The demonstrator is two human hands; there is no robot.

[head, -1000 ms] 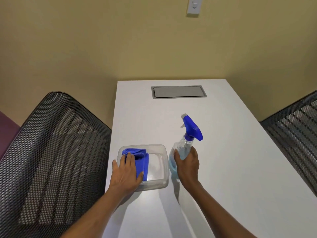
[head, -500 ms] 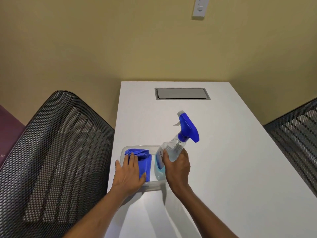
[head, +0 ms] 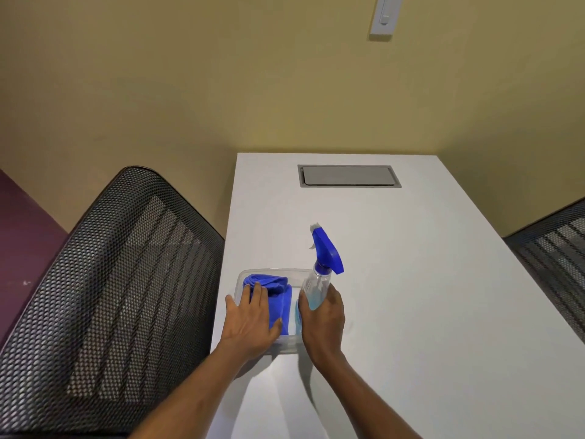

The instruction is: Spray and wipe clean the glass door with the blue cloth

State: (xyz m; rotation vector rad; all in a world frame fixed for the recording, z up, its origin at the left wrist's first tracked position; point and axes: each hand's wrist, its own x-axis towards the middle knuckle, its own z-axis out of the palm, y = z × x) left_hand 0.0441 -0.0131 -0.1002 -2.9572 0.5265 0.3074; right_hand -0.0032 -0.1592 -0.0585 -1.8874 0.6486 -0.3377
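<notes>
A folded blue cloth (head: 278, 291) lies in a clear plastic tub (head: 243, 277) near the white table's left edge. My left hand (head: 253, 321) rests flat on the cloth, fingers spread. My right hand (head: 323, 321) is wrapped around the clear spray bottle (head: 316, 288), which holds blue liquid and has a blue trigger head (head: 326, 251). The bottle's base sits inside the tub's right half, beside the cloth. No glass door is in view.
The white table (head: 395, 280) has a grey cable hatch (head: 348, 175) at its far end. Black mesh chairs stand at the left (head: 110, 296) and right (head: 554, 248). A yellow wall with a light switch (head: 384, 17) is behind.
My right hand carried the spray bottle leftward from the table into the tub beside the cloth. My left hand stayed on the cloth.
</notes>
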